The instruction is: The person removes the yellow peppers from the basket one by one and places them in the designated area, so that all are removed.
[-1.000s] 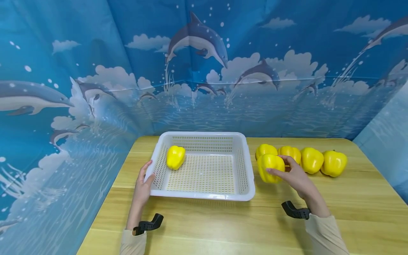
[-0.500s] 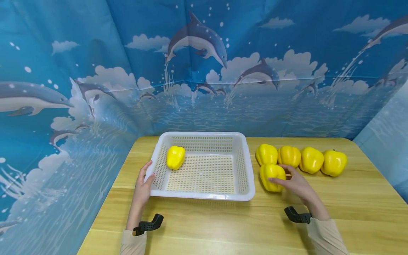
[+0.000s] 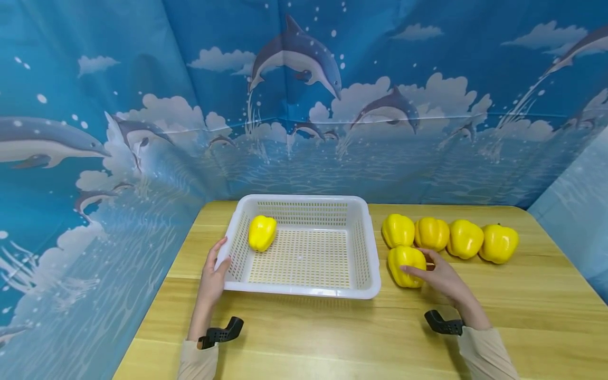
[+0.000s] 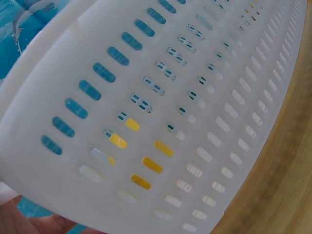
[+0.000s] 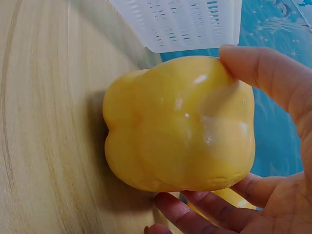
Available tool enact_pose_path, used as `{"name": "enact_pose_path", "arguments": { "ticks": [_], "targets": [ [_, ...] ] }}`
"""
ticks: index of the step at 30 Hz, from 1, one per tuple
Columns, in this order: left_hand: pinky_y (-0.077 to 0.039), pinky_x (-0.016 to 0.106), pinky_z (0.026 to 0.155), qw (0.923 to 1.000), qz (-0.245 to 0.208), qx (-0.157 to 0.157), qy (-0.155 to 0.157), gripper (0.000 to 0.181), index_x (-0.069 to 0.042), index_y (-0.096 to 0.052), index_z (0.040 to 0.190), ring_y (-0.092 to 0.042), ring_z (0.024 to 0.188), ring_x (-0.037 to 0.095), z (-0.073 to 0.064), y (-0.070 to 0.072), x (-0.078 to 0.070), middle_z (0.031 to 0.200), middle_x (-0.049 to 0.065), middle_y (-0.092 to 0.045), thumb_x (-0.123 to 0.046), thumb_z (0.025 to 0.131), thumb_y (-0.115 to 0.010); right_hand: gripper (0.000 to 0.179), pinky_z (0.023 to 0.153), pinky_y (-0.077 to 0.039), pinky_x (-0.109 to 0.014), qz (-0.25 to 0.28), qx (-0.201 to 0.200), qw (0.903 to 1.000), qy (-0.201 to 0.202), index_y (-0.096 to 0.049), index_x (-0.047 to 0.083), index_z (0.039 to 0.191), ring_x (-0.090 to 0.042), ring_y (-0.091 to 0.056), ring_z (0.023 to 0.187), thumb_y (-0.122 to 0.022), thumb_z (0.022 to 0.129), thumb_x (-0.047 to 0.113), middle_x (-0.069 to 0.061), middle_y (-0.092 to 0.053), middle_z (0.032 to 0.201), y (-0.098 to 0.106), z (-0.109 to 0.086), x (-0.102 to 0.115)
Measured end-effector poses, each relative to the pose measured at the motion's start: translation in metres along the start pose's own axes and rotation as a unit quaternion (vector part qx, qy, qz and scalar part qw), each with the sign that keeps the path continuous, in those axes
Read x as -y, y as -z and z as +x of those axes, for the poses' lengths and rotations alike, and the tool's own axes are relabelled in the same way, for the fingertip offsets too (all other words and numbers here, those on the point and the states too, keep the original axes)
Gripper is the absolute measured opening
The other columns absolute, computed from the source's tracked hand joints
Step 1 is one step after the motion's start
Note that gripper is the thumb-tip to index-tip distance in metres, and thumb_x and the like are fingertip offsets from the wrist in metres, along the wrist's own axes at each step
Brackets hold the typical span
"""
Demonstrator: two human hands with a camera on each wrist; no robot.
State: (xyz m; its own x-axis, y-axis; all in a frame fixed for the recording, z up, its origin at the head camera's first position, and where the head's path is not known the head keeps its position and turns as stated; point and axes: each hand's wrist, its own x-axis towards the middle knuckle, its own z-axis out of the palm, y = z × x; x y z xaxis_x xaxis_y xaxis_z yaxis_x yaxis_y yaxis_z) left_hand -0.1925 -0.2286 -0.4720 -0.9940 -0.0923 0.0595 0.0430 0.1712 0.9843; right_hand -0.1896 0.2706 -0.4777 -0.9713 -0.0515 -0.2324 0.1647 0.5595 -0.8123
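A white slotted plastic basket (image 3: pixel 300 290) stands on the table, with one yellow bell pepper (image 3: pixel 262 233) inside at its left end. My left hand (image 3: pixel 211 277) holds the basket's left rim; the left wrist view shows mostly the slotted basket wall (image 4: pixel 161 112). To the right of the basket, my right hand (image 3: pixel 444 277) holds another yellow bell pepper (image 3: pixel 405 268) between thumb and fingers. In the right wrist view this pepper (image 5: pixel 180 126) lies against the wooden surface, the thumb on one side and fingertips on the other.
Behind the held pepper, several more yellow bell peppers (image 3: pixel 465 239) sit in a row along the back right of the wooden table (image 3: pixel 323 338). A blue dolphin-print curtain (image 3: pixel 304 153) hangs behind and beside the table. A black wrist mount (image 3: pixel 443 323) sits on each forearm.
My right hand has lowered the bell pepper toward the table, nearer to me, and then stopped almost still. The left hand and the basket have stayed in place.
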Motion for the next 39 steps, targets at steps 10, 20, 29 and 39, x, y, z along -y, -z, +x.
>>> {"name": "enact_pose_path", "arguments": {
  "ticks": [10,20,29,39],
  "targets": [
    [-0.045,0.036,0.084,1.0,0.007,0.001,-0.004,0.052,-0.018,-0.027,0.15,-0.047,0.117,0.035,0.0,0.001,0.002,0.148,0.016,-0.032,-0.007,0.101,-0.039,0.098,0.085,-0.042,-0.048,0.001,-0.005,0.9999,0.011,-0.012,-0.007,0.147,-0.044,-0.037,0.118,-0.066,0.085,0.047,-0.032,-0.026,0.14,-0.005,0.003,0.0],
    [-0.045,0.034,0.085,1.0,0.003,0.0,-0.004,0.052,-0.019,-0.028,0.15,-0.046,0.118,0.034,0.0,0.0,0.0,0.148,0.015,-0.032,-0.007,0.1,-0.039,0.097,0.091,-0.036,-0.058,0.002,-0.019,0.9997,0.018,-0.009,-0.006,0.147,-0.049,-0.03,0.123,-0.061,0.088,0.05,-0.035,-0.02,0.142,-0.005,-0.002,0.004],
    [-0.045,0.033,0.084,1.0,-0.004,-0.001,0.0,0.052,-0.02,-0.029,0.149,-0.047,0.119,0.034,0.0,0.0,0.0,0.148,0.014,-0.033,-0.006,0.1,-0.039,0.074,0.093,-0.035,-0.058,0.011,-0.16,0.9821,0.099,-0.035,-0.006,0.14,-0.045,-0.037,0.122,-0.055,0.092,0.048,-0.027,-0.038,0.139,0.001,-0.008,0.04],
    [-0.046,0.034,0.084,1.0,-0.004,-0.002,0.002,0.052,-0.018,-0.028,0.15,-0.047,0.117,0.035,0.0,-0.001,0.001,0.147,0.016,-0.033,-0.006,0.1,-0.04,0.041,0.081,-0.043,-0.029,0.003,-0.177,0.9603,0.216,-0.06,0.004,0.118,-0.024,-0.056,0.099,-0.059,0.093,0.036,-0.009,-0.061,0.115,-0.014,0.005,0.105]
  ]
}}
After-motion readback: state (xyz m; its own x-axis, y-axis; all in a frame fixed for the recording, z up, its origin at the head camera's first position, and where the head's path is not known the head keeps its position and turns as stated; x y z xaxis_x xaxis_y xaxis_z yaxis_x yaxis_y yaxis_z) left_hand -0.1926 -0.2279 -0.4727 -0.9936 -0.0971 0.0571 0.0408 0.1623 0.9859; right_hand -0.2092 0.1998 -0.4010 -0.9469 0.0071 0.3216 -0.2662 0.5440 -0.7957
